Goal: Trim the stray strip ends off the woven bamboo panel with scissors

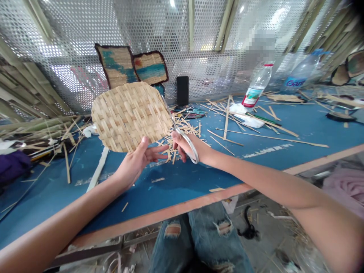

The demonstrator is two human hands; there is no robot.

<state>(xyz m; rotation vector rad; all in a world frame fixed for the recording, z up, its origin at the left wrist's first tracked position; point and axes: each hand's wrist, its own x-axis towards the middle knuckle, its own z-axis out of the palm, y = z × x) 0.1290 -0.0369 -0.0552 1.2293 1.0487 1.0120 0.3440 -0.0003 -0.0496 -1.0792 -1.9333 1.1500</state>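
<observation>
A woven straw mat piece (131,115), rounded and tan, is held up above the blue table (176,178). My left hand (136,161) grips its lower edge, thumb on the front and fingers behind. My right hand (187,146) is closed round the handles of metal scissors (178,129), whose blades run up along the mat's right edge.
Straw strips and offcuts (227,117) litter the table. Two finished woven pieces with dark borders (132,68) lean on the perforated metal screen, beside a black phone-like block (182,90). A plastic water bottle (257,87) stands at the back right. My knees in torn jeans (199,231) show below the table edge.
</observation>
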